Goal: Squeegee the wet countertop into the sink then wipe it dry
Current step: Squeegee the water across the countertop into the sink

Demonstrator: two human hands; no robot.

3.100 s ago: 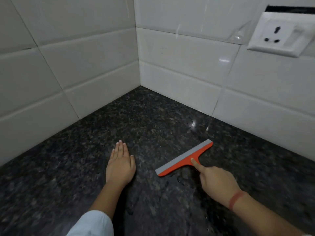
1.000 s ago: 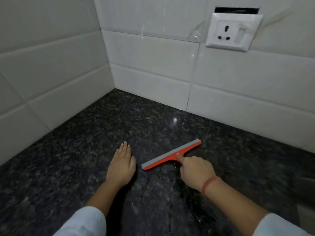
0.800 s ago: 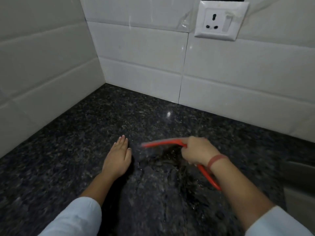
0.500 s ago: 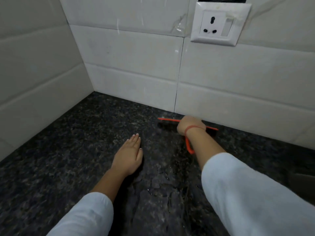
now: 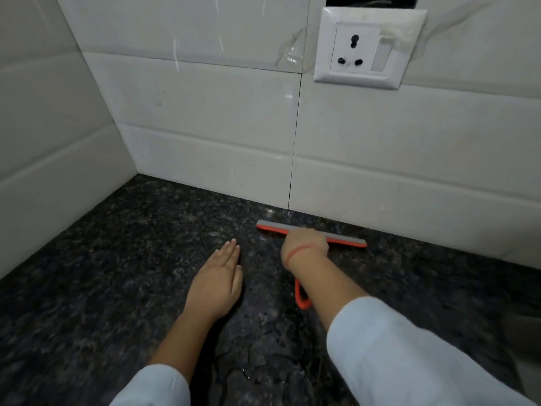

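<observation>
An orange squeegee (image 5: 345, 240) with a grey rubber blade lies across the dark speckled granite countertop (image 5: 123, 259), close to the back wall tiles. My right hand (image 5: 306, 243) grips its handle just behind the blade; the handle's orange loop end sticks out under my forearm. My left hand (image 5: 218, 281) rests flat on the countertop to the left of the squeegee, fingers straight and together. Water streaks and droplets glisten on the granite between my arms.
White tiled walls (image 5: 205, 118) meet in a corner at the back left. A white wall socket (image 5: 369, 48) sits above the squeegee. A grey sink edge (image 5: 530, 347) shows at the far right.
My right hand went from one finger on the squeegee to gripping its handle, then lifted it and carried it to the back wall. The left hand stayed flat.
</observation>
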